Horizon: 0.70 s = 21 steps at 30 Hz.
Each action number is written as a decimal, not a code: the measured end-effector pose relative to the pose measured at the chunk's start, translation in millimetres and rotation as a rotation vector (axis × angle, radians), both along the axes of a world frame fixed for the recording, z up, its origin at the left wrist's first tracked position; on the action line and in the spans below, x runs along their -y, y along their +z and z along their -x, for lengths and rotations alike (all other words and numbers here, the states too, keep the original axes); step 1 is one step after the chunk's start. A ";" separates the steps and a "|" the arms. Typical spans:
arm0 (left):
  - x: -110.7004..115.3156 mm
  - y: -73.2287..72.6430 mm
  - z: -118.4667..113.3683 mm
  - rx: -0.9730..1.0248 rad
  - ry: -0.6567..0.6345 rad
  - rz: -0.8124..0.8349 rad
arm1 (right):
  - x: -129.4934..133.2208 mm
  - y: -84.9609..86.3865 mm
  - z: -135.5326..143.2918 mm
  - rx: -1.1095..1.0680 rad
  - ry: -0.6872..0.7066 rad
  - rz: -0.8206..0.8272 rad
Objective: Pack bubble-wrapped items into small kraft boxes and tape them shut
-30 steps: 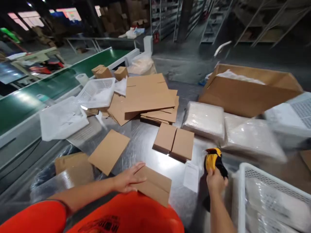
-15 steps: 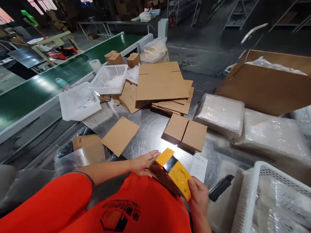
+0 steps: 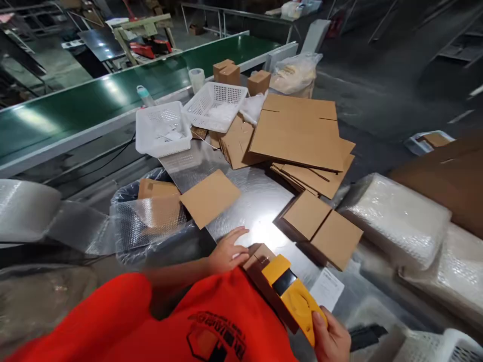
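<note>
My right hand (image 3: 330, 336) is wrapped round the near end of a yellow tape dispenser (image 3: 300, 301) with a black band across it. The dispenser lies over the top of a small brown cardboard box (image 3: 260, 276) close against my red shirt. At the far left end of that box is my left hand (image 3: 228, 251), its fingers stretched out and apart, the fingertips by the box's corner. Two more small cardboard boxes (image 3: 307, 213) stand side by side on the metal table beyond. A printed paper slip (image 3: 327, 290) lies right of the dispenser.
A flat cardboard piece (image 3: 210, 197) and stacked flattened cartons (image 3: 298, 133) lie on the table (image 3: 249, 188). White baskets (image 3: 164, 146) stand at the far left, beside a green conveyor (image 3: 94, 95). Bubble-wrapped packages (image 3: 400, 216) sit right. A bubble-wrap-draped bin (image 3: 128, 231) is at left.
My view has turned rightwards and down, so the table things appear shifted. The dispenser now sits further along the box towards me, showing the box's far end. My left hand's fingers have spread.
</note>
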<state>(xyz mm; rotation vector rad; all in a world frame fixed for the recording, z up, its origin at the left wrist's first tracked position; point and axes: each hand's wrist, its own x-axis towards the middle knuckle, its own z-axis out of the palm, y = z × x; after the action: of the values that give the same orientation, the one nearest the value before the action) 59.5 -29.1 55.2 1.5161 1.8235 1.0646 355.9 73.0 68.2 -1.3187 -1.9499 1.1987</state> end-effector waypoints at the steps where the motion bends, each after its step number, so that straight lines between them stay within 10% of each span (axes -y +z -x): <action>1: -1.1 8.6 -6.2 0.126 0.142 0.066 | 0.0 0.8 0.1 0.007 -0.008 -0.001; 8: -41.2 42.1 -40.3 1.058 0.191 0.624 | -0.6 4.5 -3.7 0.059 -0.034 0.057; 21: -44.7 27.0 -27.4 0.640 0.366 0.429 | -5.6 23.6 9.9 0.147 0.094 0.218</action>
<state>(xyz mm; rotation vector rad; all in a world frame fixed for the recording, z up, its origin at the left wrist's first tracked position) 87.0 15.6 82.1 0.5167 1.7263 1.0655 346.0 78.6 91.8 -1.4748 -2.0495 1.4308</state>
